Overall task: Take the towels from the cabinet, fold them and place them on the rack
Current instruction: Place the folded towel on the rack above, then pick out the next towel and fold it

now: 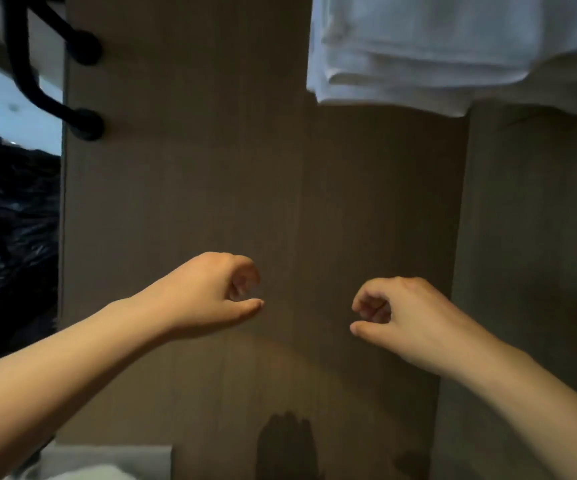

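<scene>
A stack of folded white towels (436, 53) lies at the top right, its edges hanging over a brown wooden panel (245, 168). A black metal rack bracket (37, 81) is fixed to the panel at the top left. My left hand (210, 292) and my right hand (397, 313) are both held out in front of the panel, well below the towels. Each has its fingers curled in and its thumb out, holding nothing. A gap of bare panel separates the two hands.
Crinkled black plastic (10, 237) fills the left edge beside the panel. A white object (107, 462) shows at the bottom left, partly hidden by my left forearm. A lighter wall surface (536, 237) runs down the right side.
</scene>
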Demonstrator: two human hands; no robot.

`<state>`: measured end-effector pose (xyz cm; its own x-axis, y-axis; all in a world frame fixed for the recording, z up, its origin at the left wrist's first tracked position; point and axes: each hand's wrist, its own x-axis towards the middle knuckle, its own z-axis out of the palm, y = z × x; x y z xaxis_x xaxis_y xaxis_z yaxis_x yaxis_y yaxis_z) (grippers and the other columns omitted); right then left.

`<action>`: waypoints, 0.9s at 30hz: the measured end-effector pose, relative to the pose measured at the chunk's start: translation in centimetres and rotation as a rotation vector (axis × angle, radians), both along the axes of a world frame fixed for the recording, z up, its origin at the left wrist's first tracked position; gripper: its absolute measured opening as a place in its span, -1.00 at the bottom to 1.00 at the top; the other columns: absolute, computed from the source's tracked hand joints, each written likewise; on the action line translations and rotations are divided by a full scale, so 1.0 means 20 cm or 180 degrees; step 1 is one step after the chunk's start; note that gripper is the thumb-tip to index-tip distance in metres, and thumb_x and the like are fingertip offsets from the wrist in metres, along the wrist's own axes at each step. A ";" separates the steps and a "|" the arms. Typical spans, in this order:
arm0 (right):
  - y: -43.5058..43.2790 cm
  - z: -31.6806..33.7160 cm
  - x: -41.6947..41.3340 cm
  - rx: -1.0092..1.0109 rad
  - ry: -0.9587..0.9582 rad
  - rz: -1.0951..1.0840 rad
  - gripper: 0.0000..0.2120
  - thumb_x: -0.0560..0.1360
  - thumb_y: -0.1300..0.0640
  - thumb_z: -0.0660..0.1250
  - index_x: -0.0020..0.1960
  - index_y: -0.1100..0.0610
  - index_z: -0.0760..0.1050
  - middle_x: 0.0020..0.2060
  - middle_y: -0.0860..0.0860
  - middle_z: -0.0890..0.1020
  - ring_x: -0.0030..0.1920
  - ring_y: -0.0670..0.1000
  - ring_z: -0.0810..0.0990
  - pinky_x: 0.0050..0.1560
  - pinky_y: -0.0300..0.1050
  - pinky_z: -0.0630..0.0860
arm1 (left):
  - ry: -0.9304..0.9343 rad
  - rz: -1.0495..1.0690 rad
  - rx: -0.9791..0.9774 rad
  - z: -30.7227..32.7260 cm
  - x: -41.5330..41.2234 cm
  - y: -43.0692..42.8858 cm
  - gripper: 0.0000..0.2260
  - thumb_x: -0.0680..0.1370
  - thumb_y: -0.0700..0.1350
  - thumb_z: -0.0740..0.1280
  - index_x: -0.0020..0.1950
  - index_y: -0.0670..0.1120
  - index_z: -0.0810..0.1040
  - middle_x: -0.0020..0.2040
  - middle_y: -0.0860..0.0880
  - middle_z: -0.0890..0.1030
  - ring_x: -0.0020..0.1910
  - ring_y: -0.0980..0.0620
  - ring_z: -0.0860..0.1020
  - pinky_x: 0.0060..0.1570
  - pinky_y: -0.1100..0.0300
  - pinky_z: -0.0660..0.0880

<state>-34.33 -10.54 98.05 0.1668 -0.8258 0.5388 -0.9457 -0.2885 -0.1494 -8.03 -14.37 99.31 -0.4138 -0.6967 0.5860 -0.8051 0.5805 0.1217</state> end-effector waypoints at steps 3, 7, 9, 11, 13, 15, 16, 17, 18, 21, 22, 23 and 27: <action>-0.01 -0.18 0.08 0.0289 0.0194 -0.0075 -0.84 0.42 -0.10 0.47 -0.07 -0.08 0.56 -0.21 -0.16 0.60 -0.15 -0.17 0.58 -0.05 -0.09 0.59 | -0.0344 0.0059 0.0187 -0.21 0.04 0.00 -0.73 0.49 0.11 0.36 0.10 0.00 0.54 -0.02 0.09 0.59 -0.03 0.10 0.56 0.02 0.18 0.50; -0.02 -0.48 0.13 0.0747 0.0439 -0.0116 -0.82 0.43 -0.12 0.46 -0.06 -0.10 0.52 -0.19 -0.17 0.59 -0.14 -0.15 0.57 -0.09 -0.12 0.57 | -0.0759 0.0168 0.0492 -0.51 0.07 0.00 -0.66 0.50 0.13 0.34 0.19 -0.02 0.51 0.04 0.02 0.59 0.04 0.01 0.55 0.05 0.12 0.50; 0.00 -0.64 0.14 0.1016 0.0605 -0.0127 -0.81 0.44 -0.13 0.45 -0.03 -0.11 0.52 -0.15 -0.15 0.59 -0.10 -0.10 0.58 -0.09 -0.11 0.56 | -0.0955 0.0246 0.0728 -0.69 0.08 0.03 -0.63 0.51 0.13 0.33 0.24 -0.03 0.49 0.09 -0.01 0.58 0.08 -0.02 0.55 0.07 0.10 0.49; 0.02 -0.80 0.13 0.1245 0.0766 -0.0127 -0.79 0.44 -0.14 0.43 0.01 -0.09 0.52 -0.12 -0.13 0.59 -0.06 -0.06 0.58 -0.08 -0.13 0.54 | -0.1116 0.0307 0.0953 -0.87 0.08 0.07 -0.61 0.52 0.12 0.32 0.26 -0.04 0.46 0.13 -0.04 0.57 0.11 -0.05 0.54 0.09 0.08 0.49; 0.07 -0.96 0.12 0.1503 0.0842 -0.0094 -0.78 0.45 -0.13 0.41 0.03 -0.08 0.52 -0.11 -0.13 0.58 -0.03 -0.05 0.57 -0.08 -0.14 0.52 | -0.1169 0.0347 0.1203 -1.05 0.07 0.14 -0.63 0.52 0.12 0.32 0.25 -0.05 0.47 0.14 -0.05 0.56 0.11 -0.05 0.54 0.08 0.09 0.49; 0.13 -1.10 0.10 0.1720 0.0831 -0.0028 -0.77 0.46 -0.12 0.40 0.06 -0.07 0.52 -0.12 -0.13 0.56 -0.02 -0.05 0.56 -0.07 -0.13 0.51 | -0.1133 0.0412 0.1420 -1.21 0.05 0.24 -0.66 0.53 0.12 0.32 0.21 -0.04 0.49 0.12 -0.03 0.57 0.07 -0.03 0.55 0.04 0.12 0.51; 0.16 -1.17 0.09 0.1808 0.0802 0.0017 -0.77 0.47 -0.11 0.40 0.07 -0.06 0.52 -0.12 -0.13 0.56 -0.02 -0.05 0.55 -0.06 -0.13 0.52 | -0.1097 0.0457 0.1537 -1.29 0.03 0.30 -0.67 0.53 0.12 0.32 0.21 -0.02 0.49 0.12 -0.02 0.57 0.05 -0.01 0.55 0.02 0.14 0.52; 0.20 -1.23 0.08 0.1896 0.0769 0.0066 -0.76 0.47 -0.10 0.40 0.08 -0.05 0.53 -0.11 -0.12 0.56 -0.02 -0.05 0.55 -0.05 -0.12 0.52 | -0.1059 0.0501 0.1685 -1.36 0.02 0.36 -0.67 0.53 0.12 0.33 0.21 -0.02 0.49 0.11 -0.01 0.57 0.04 0.01 0.56 0.01 0.17 0.52; 0.23 -1.29 0.07 0.2008 0.0735 0.0110 -0.76 0.47 -0.09 0.40 0.09 -0.05 0.53 -0.11 -0.12 0.56 -0.03 -0.05 0.55 -0.05 -0.12 0.52 | -0.1036 0.0537 0.1846 -1.42 0.00 0.42 -0.68 0.53 0.11 0.33 0.21 -0.01 0.49 0.11 0.00 0.58 0.03 0.01 0.56 0.01 0.18 0.53; 0.35 -1.44 0.08 0.2299 0.0690 0.0292 -0.78 0.48 -0.08 0.40 0.08 -0.05 0.52 -0.10 -0.11 0.58 -0.05 -0.05 0.56 -0.06 -0.10 0.55 | -0.1116 0.0583 0.2191 -1.59 -0.04 0.60 -0.67 0.54 0.11 0.32 0.24 -0.01 0.49 0.14 -0.02 0.59 0.08 -0.02 0.56 0.08 0.12 0.52; 0.39 -1.47 0.08 0.2347 0.0681 0.0341 -0.78 0.48 -0.07 0.40 0.09 -0.04 0.52 -0.09 -0.10 0.58 -0.06 -0.04 0.57 -0.09 -0.10 0.55 | -0.1161 0.0582 0.2324 -1.63 -0.04 0.66 -0.66 0.54 0.11 0.32 0.25 -0.01 0.48 0.16 -0.03 0.58 0.10 -0.03 0.56 0.10 0.11 0.51; 0.42 -1.50 0.08 0.2372 0.0678 0.0396 -0.78 0.48 -0.06 0.39 0.10 -0.04 0.52 -0.09 -0.10 0.58 -0.07 -0.04 0.57 -0.14 -0.12 0.52 | -0.1188 0.0592 0.2445 -1.67 -0.04 0.71 -0.65 0.54 0.11 0.32 0.26 -0.01 0.48 0.16 -0.03 0.58 0.11 -0.03 0.55 0.10 0.11 0.50; 0.51 -1.59 0.13 0.2368 0.0733 0.0562 -0.75 0.50 -0.06 0.38 0.15 -0.05 0.51 -0.06 -0.09 0.57 -0.08 -0.05 0.53 -0.25 -0.21 0.37 | -0.1176 0.0753 0.2738 -1.78 0.02 0.89 -0.67 0.53 0.13 0.31 0.21 0.00 0.49 0.13 -0.01 0.58 0.08 -0.01 0.55 0.05 0.16 0.49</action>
